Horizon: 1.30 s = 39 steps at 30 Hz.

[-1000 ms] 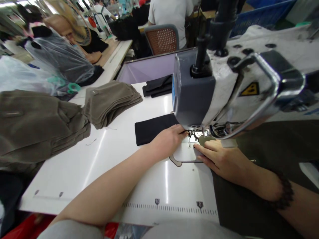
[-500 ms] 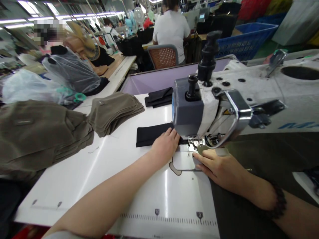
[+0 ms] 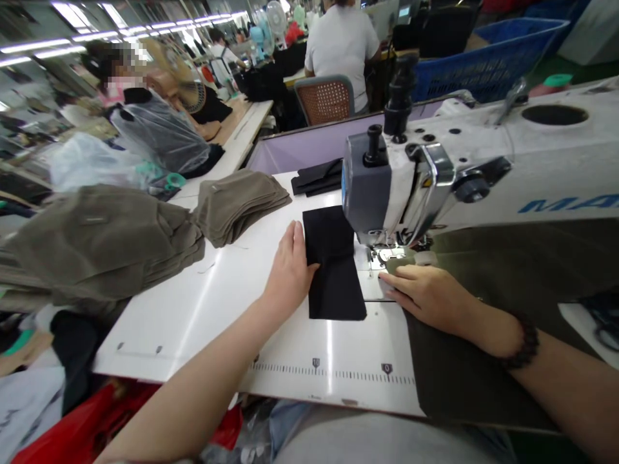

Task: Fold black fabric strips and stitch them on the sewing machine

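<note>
A black fabric piece [image 3: 333, 270] lies flat on the white sewing table [image 3: 271, 348], left of the needle area. My left hand [image 3: 291, 267] rests at its left edge, fingers stretched, with the thumb on the cloth. On the right, my right hand [image 3: 428, 296] lies over the dark olive fabric [image 3: 454, 374], its fingers extended beside the sewing machine's [image 3: 370, 187] needle plate. The olive fabric's edge reaches under the machine head near the presser foot, where details are too small to make out.
Stacks of brown-grey pieces [image 3: 236, 203] lie at left, and folded black pieces [image 3: 319, 177] behind the machine head. Scissors [image 3: 602, 322] sit at far right. Beyond are a seated person [image 3: 338, 48], a chair [image 3: 325, 101] and a blue basket [image 3: 478, 67].
My left hand has moved left, away from the machine head. The black piece now lies lengthwise toward me, more of it showing. My right hand stays beside the needle plate.
</note>
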Each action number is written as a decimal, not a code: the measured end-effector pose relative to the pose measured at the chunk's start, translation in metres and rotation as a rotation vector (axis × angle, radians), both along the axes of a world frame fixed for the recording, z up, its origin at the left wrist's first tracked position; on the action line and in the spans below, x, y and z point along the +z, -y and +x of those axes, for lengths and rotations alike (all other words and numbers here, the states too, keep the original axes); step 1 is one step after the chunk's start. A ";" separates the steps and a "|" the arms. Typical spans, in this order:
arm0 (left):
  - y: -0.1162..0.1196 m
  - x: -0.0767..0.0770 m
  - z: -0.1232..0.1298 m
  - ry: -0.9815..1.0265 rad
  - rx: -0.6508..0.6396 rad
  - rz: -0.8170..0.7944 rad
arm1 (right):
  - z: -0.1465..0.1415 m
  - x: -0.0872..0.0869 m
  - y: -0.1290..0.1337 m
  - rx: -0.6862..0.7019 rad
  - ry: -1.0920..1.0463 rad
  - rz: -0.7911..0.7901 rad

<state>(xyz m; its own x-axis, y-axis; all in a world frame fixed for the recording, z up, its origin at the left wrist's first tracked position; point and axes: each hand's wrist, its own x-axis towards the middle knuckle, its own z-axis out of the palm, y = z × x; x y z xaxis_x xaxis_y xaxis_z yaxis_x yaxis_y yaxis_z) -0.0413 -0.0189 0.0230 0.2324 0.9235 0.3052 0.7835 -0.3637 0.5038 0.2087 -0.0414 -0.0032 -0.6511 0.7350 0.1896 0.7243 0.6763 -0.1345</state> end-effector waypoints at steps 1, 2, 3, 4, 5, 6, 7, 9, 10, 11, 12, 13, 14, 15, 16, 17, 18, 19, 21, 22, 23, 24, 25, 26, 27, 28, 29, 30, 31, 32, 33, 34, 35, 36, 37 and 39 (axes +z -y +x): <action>0.008 -0.006 0.001 -0.140 0.021 0.088 | 0.000 0.000 0.000 0.001 -0.008 -0.005; 0.014 -0.010 0.002 -0.256 -0.003 0.148 | 0.001 0.000 0.001 0.005 -0.015 -0.011; 0.020 -0.012 0.002 -0.349 -0.077 0.179 | 0.001 0.001 0.001 0.011 -0.020 -0.015; 0.024 -0.013 0.003 -0.424 -0.193 0.184 | 0.001 0.001 0.002 0.018 -0.027 -0.015; 0.027 -0.014 0.004 -0.481 -0.317 0.174 | 0.001 0.001 0.002 0.028 -0.034 -0.012; 0.029 -0.014 0.006 -0.523 -0.426 0.159 | 0.001 0.001 0.002 0.041 -0.043 -0.006; 0.029 -0.015 0.008 -0.551 -0.507 0.142 | 0.000 0.001 0.002 0.055 -0.052 0.001; 0.027 -0.017 0.014 -0.567 -0.564 0.119 | 0.000 0.001 0.003 0.082 -0.068 0.018; 0.025 -0.018 0.018 -0.559 -0.562 0.114 | 0.000 0.001 0.003 0.094 -0.074 0.026; 0.023 -0.019 0.021 -0.546 -0.564 0.108 | 0.000 0.001 0.002 0.103 -0.076 0.030; 0.020 -0.019 0.025 -0.531 -0.573 0.098 | 0.000 0.002 0.002 0.111 -0.074 0.030; 0.017 -0.020 0.028 -0.514 -0.584 0.089 | 0.001 0.002 0.002 0.115 -0.069 0.029; 0.013 -0.020 0.030 -0.498 -0.595 0.079 | 0.001 0.002 0.002 0.119 -0.062 0.025; 0.010 -0.021 0.032 -0.483 -0.607 0.071 | 0.001 0.002 0.002 0.120 -0.055 0.021; 0.007 -0.021 0.033 -0.468 -0.619 0.066 | 0.001 0.002 0.002 0.120 -0.048 0.016; 0.004 -0.021 0.034 -0.451 -0.633 0.063 | 0.001 0.002 0.002 0.120 -0.041 0.014; 0.002 -0.022 0.034 -0.434 -0.645 0.061 | 0.001 0.002 0.002 0.116 -0.038 0.016; -0.001 -0.023 0.034 -0.418 -0.652 0.057 | 0.001 0.002 0.002 0.111 -0.039 0.019; -0.004 -0.024 0.034 -0.388 -0.648 0.048 | 0.000 0.002 0.001 0.092 -0.048 0.032; -0.005 -0.025 0.033 -0.378 -0.641 0.042 | -0.001 0.002 0.001 0.081 -0.051 0.040; -0.006 -0.025 0.033 -0.372 -0.634 0.037 | -0.001 0.002 0.001 0.071 -0.053 0.047; -0.007 -0.026 0.033 -0.367 -0.627 0.035 | -0.001 0.002 0.001 0.066 -0.051 0.052; -0.007 -0.026 0.034 -0.365 -0.624 0.032 | -0.001 0.001 0.001 0.062 -0.049 0.057; -0.007 -0.026 0.034 -0.365 -0.622 0.031 | -0.001 0.001 0.001 0.061 -0.048 0.059; -0.007 -0.027 0.034 -0.366 -0.621 0.030 | -0.001 0.001 0.001 0.059 -0.049 0.059; -0.007 -0.027 0.034 -0.365 -0.620 0.033 | -0.001 0.001 0.001 0.057 -0.052 0.058; -0.007 -0.027 0.034 -0.364 -0.619 0.037 | -0.001 0.001 0.001 0.053 -0.055 0.058; -0.007 -0.028 0.034 -0.362 -0.618 0.042 | -0.001 0.000 0.001 0.050 -0.054 0.058; -0.007 -0.028 0.034 -0.359 -0.617 0.047 | -0.001 0.000 0.001 0.047 -0.053 0.062; -0.007 -0.028 0.034 -0.354 -0.615 0.052 | -0.002 0.000 0.001 0.045 -0.049 0.065; -0.007 -0.028 0.034 -0.352 -0.614 0.054 | -0.002 0.000 0.001 0.043 -0.044 0.070; -0.007 -0.029 0.034 -0.351 -0.613 0.053 | -0.002 0.000 0.001 0.042 -0.037 0.070; -0.007 -0.029 0.034 -0.352 -0.613 0.052 | -0.002 0.000 0.000 0.040 -0.032 0.069; -0.008 -0.029 0.034 -0.355 -0.613 0.049 | -0.002 0.000 0.000 0.038 -0.028 0.065; -0.008 -0.029 0.034 -0.359 -0.614 0.048 | -0.002 -0.001 0.000 0.035 -0.024 0.061; -0.009 -0.029 0.035 -0.364 -0.614 0.046 | -0.002 -0.001 0.000 0.032 -0.024 0.058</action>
